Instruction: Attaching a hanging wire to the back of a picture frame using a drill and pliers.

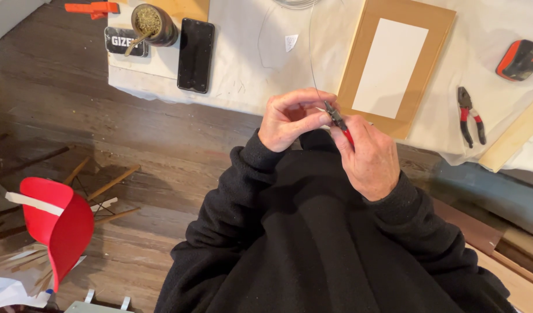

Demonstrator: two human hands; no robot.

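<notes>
The right hand (pixel 368 156) grips small red-handled pliers (pixel 339 123), long axis diagonal, nose pointing up-left toward the left hand (pixel 289 119), whose fingers pinch a thin wire (pixel 312 64) above the table edge (pixel 231 101).

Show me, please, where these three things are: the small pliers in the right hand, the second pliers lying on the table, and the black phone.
small pliers (pixel 338 119), head view, on the dark jaws.
second pliers (pixel 468 116), head view, on the red handles.
black phone (pixel 195 55), head view, middle of the screen.

Thin wire (pixel 310 55) barely discernible
</notes>
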